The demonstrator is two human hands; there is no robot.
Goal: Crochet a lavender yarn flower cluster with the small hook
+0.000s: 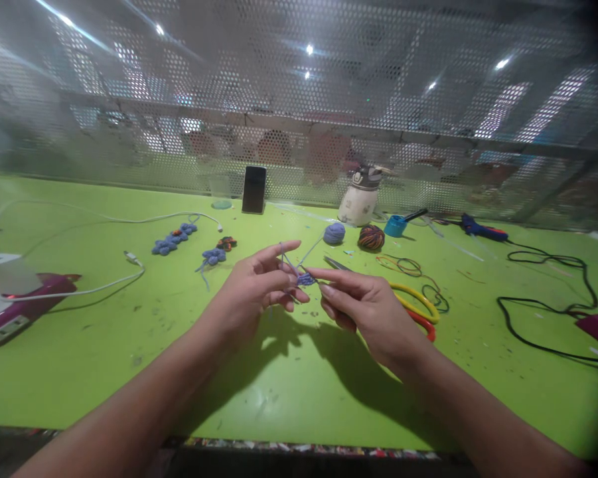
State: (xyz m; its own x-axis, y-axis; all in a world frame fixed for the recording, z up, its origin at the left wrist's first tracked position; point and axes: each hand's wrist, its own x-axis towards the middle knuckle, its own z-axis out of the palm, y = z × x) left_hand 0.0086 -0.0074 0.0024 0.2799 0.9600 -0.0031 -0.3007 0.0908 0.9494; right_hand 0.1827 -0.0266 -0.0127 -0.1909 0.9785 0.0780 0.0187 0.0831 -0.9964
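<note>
Between my hands is a small piece of blue-purple crochet (306, 279). My left hand (259, 282) pinches it at its left side, with the index finger stretched out and yarn looped over that finger. My right hand (361, 299) is closed on a thin crochet hook (308, 272) whose tip reaches the piece. A strand of yarn runs up from the work to a blue-purple yarn ball (334, 233). Beside that ball sits a dark multicoloured yarn ball (371, 238). Scissors with yellow and red handles (418, 303) lie partly behind my right hand.
Crocheted flowers (174, 239) lie at left, near a white cable (104, 292) and purple power strip (34, 305). A phone (253, 190), plastic cup (221, 192), bottle (359, 198) and blue container (395, 226) stand at back. A glue gun (482, 229) with black cord lies right.
</note>
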